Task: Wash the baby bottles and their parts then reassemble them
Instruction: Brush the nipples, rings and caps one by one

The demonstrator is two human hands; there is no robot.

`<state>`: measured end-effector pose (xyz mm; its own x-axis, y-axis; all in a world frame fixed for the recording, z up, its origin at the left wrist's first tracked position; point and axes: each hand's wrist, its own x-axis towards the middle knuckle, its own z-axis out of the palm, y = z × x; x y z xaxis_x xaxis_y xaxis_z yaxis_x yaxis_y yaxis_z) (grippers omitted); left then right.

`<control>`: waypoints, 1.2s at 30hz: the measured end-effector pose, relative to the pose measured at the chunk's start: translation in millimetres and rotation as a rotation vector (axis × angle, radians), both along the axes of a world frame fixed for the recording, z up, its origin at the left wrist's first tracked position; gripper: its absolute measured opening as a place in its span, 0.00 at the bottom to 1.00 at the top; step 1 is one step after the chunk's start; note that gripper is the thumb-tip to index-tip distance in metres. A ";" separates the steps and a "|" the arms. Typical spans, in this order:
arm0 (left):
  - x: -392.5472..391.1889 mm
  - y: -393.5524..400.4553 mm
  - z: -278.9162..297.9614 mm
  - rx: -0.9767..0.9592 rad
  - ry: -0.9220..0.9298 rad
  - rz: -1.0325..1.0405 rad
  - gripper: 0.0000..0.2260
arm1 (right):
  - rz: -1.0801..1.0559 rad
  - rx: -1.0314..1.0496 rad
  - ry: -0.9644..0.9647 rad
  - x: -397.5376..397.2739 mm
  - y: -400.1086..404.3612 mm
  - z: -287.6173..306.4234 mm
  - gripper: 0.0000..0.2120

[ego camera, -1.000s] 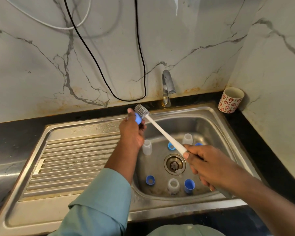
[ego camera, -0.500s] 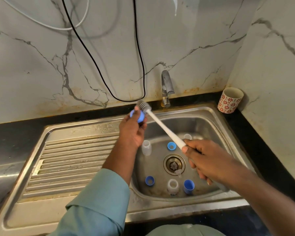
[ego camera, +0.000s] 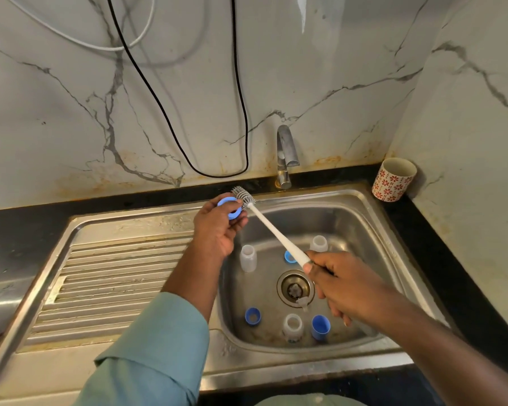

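Note:
My left hand [ego camera: 217,227] holds a blue bottle ring [ego camera: 231,207] over the sink's back left corner. My right hand [ego camera: 338,284] grips the white handle of a bottle brush [ego camera: 272,227], whose grey bristle head [ego camera: 243,196] lies against the ring's far edge. In the steel sink basin [ego camera: 361,218] stand three clear bottles [ego camera: 248,258] [ego camera: 318,243] [ego camera: 292,324]. Blue parts lie among them: a ring [ego camera: 252,315], a cap [ego camera: 321,326], and another ring [ego camera: 289,256] partly behind the brush handle.
A tap [ego camera: 285,155] rises at the back edge of the sink. The ribbed draining board [ego camera: 106,285] lies to the left. A flower-patterned cup [ego camera: 393,179] stands in the back right corner. A black cable [ego camera: 241,98] hangs down the marble wall. The drain [ego camera: 295,287] holds a small clear piece.
My left hand has lifted and turned the blue ring so its opening faces me. The brush head has shifted up and back behind the ring.

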<state>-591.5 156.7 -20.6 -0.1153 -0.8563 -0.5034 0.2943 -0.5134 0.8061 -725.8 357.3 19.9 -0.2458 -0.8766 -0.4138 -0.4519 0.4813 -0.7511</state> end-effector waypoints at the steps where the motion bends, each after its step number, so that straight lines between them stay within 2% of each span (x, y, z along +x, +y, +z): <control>1: 1.6 -2.8 -0.4 0.014 0.040 0.067 0.11 | 0.009 -0.004 0.010 2.1 0.9 -1.3 0.11; 3: 5.7 -11.8 -5.6 0.056 0.103 0.150 0.13 | 0.037 -0.009 0.035 7.6 4.4 -2.7 0.11; 7: -3.7 -1.9 -9.2 0.131 0.154 0.060 0.07 | -0.019 -0.031 0.013 9.5 -4.6 -2.8 0.11; 11: 5.5 -13.8 -6.1 0.171 0.185 0.222 0.08 | 0.033 0.014 -0.024 9.1 6.2 0.2 0.09; 14: 7.1 -12.7 -8.4 0.165 0.091 0.177 0.14 | 0.016 0.030 -0.087 12.7 10.1 -0.5 0.11; 17: 3.2 -6.6 -4.2 0.169 0.192 0.152 0.13 | -0.040 -0.001 -0.097 14.5 6.7 -3.2 0.11; 19: 5.2 -10.4 -2.0 0.135 0.250 0.241 0.15 | -0.013 -0.015 -0.087 16.1 11.2 -3.7 0.10; 21: 4.9 -11.3 -4.5 0.083 0.247 0.294 0.19 | 0.001 -0.009 -0.081 17.4 14.1 -2.6 0.10; 22: 2.7 -7.7 -5.5 0.077 0.232 0.255 0.19 | -0.013 -0.011 -0.075 17.1 11.7 -2.7 0.10; 24: -3.6 0.9 -6.1 0.087 0.223 0.144 0.15 | -0.053 -0.028 -0.074 15.0 4.0 -4.2 0.09; 25: -5.2 3.1 -5.9 0.083 0.241 0.154 0.12 | -0.054 -0.036 -0.075 14.0 1.7 -4.2 0.09; 28: -3.3 1.2 -6.7 0.031 0.308 0.358 0.07 | 0.008 -0.040 -0.062 13.2 5.7 -4.9 0.08; 33: -8.7 11.1 -11.0 0.049 0.330 0.276 0.21 | -0.026 -0.082 -0.114 7.6 -0.7 -4.3 0.09; 36: 1.4 4.1 -9.9 0.047 0.360 0.448 0.23 | 0.028 -0.059 -0.077 7.9 6.0 -4.4 0.10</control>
